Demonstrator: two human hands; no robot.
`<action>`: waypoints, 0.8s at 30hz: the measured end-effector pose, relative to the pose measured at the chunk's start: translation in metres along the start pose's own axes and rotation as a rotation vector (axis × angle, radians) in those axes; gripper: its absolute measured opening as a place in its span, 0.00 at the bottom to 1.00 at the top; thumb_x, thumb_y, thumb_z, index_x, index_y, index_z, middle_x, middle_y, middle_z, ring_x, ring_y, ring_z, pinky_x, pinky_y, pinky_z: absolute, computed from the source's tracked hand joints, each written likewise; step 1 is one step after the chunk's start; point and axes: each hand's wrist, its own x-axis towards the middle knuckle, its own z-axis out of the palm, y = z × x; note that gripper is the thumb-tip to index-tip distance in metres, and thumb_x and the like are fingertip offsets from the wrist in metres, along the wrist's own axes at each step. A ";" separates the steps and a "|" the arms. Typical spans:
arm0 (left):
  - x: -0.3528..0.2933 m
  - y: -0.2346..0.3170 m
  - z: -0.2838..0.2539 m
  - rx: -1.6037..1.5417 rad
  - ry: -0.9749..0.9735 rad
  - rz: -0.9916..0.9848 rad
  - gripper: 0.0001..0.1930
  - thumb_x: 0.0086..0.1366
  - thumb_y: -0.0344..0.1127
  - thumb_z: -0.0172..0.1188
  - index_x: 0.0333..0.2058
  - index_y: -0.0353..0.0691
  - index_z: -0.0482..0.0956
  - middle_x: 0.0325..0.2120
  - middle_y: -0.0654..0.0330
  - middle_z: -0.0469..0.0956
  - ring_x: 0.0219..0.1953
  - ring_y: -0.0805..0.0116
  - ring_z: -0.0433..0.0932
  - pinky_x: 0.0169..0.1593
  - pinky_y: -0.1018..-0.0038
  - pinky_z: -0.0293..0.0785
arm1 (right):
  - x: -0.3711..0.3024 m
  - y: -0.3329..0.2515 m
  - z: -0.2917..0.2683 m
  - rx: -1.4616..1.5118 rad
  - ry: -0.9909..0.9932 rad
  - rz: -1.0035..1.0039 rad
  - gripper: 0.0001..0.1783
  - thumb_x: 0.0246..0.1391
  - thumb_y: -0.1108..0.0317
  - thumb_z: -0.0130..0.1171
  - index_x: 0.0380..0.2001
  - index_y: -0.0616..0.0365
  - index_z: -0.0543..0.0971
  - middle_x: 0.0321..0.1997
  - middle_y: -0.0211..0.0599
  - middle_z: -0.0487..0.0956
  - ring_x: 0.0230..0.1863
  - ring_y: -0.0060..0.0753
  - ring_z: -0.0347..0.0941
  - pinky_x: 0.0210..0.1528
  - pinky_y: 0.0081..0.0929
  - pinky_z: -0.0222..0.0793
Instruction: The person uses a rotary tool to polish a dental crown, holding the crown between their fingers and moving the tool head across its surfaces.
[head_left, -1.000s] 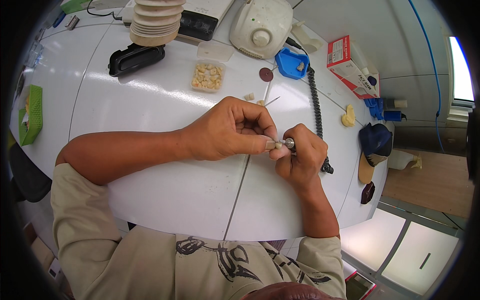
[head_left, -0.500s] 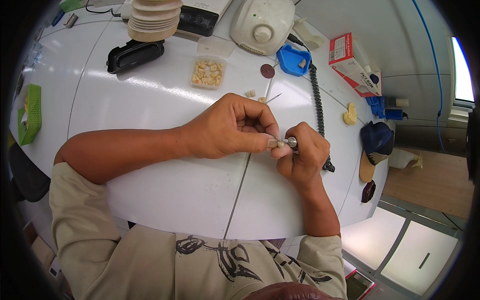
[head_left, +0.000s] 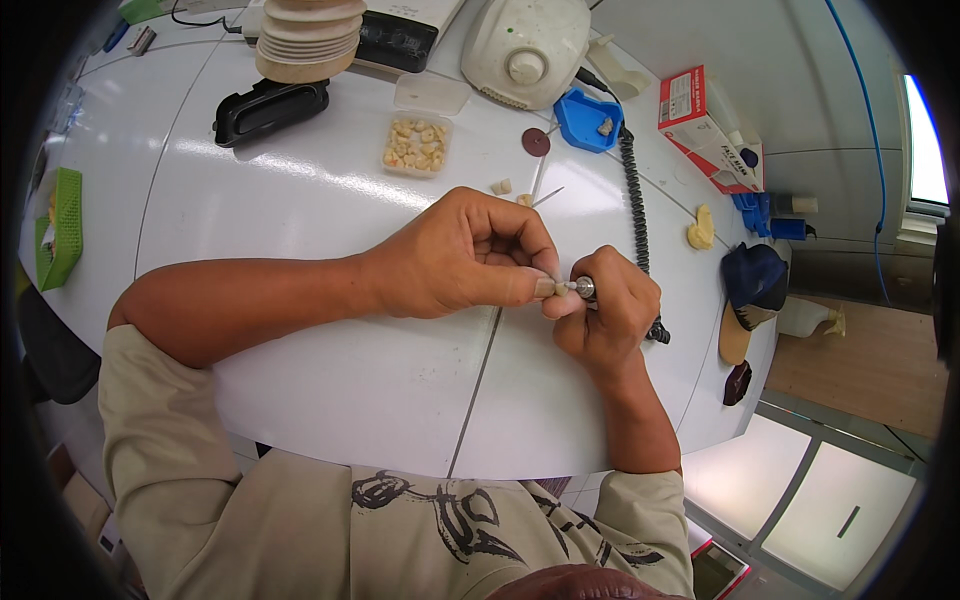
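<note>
Between the thumb and fingers of my left hand (head_left: pixel 450 262) is a small, pale tooth-shaped piece (head_left: pixel 561 290), possibly a dental crown. My right hand (head_left: pixel 618 308) is wrapped round a rotary handpiece (head_left: pixel 586 288), of which only the metal nose shows. The tool's tip meets or nearly meets the piece; contact is too small to tell. Both hands are together above the white table (head_left: pixel 330 390). Beyond them lie two small pale pieces (head_left: pixel 501 187) and a thin metal pin (head_left: pixel 549 196). A clear box (head_left: pixel 410 173) farther back holds several tooth-shaped pieces.
A coiled black cord (head_left: pixel 629 190) runs right of my hands, near a cream control unit (head_left: pixel 525 65). At the back are a blue tray (head_left: pixel 573 112), a brown disc (head_left: pixel 535 142) and a black tray (head_left: pixel 270 110). A carton (head_left: pixel 690 105) and a cap (head_left: pixel 750 280) lie right.
Both hands keep almost the same pose. The small tooth-shaped piece and the tool tip have shifted very slightly against each other.
</note>
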 end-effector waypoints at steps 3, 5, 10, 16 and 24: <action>-0.001 0.002 0.003 -0.027 0.007 -0.006 0.06 0.69 0.24 0.69 0.44 0.33 0.84 0.41 0.63 0.82 0.44 0.80 0.80 0.50 0.80 0.79 | 0.000 0.000 0.001 0.019 0.003 0.008 0.34 0.58 0.37 0.73 0.24 0.57 0.74 0.19 0.32 0.68 0.17 0.37 0.67 0.21 0.34 0.60; -0.002 0.001 0.001 -0.014 0.006 -0.009 0.06 0.69 0.24 0.69 0.44 0.33 0.84 0.41 0.63 0.82 0.44 0.80 0.80 0.50 0.80 0.79 | 0.000 -0.001 0.000 0.028 -0.012 0.017 0.34 0.58 0.37 0.73 0.24 0.57 0.74 0.19 0.33 0.68 0.17 0.37 0.67 0.21 0.35 0.60; -0.003 -0.003 -0.001 0.002 -0.012 0.004 0.06 0.70 0.25 0.69 0.44 0.33 0.84 0.42 0.63 0.82 0.46 0.80 0.80 0.51 0.79 0.79 | -0.002 -0.002 0.002 0.000 0.014 0.000 0.33 0.57 0.37 0.75 0.24 0.58 0.74 0.19 0.33 0.69 0.18 0.37 0.67 0.21 0.35 0.60; 0.002 0.003 0.002 0.147 0.035 0.015 0.05 0.72 0.25 0.65 0.44 0.34 0.83 0.43 0.62 0.83 0.48 0.79 0.80 0.53 0.78 0.78 | 0.000 -0.001 0.003 -0.081 0.117 0.017 0.34 0.54 0.38 0.78 0.25 0.58 0.74 0.20 0.33 0.70 0.18 0.37 0.68 0.21 0.34 0.62; -0.003 -0.005 0.002 0.386 0.059 0.219 0.04 0.78 0.27 0.58 0.45 0.38 0.72 0.49 0.57 0.82 0.50 0.73 0.83 0.54 0.70 0.84 | 0.003 0.010 0.008 -0.100 0.231 -0.002 0.27 0.50 0.51 0.85 0.27 0.58 0.76 0.21 0.32 0.73 0.19 0.32 0.70 0.22 0.26 0.66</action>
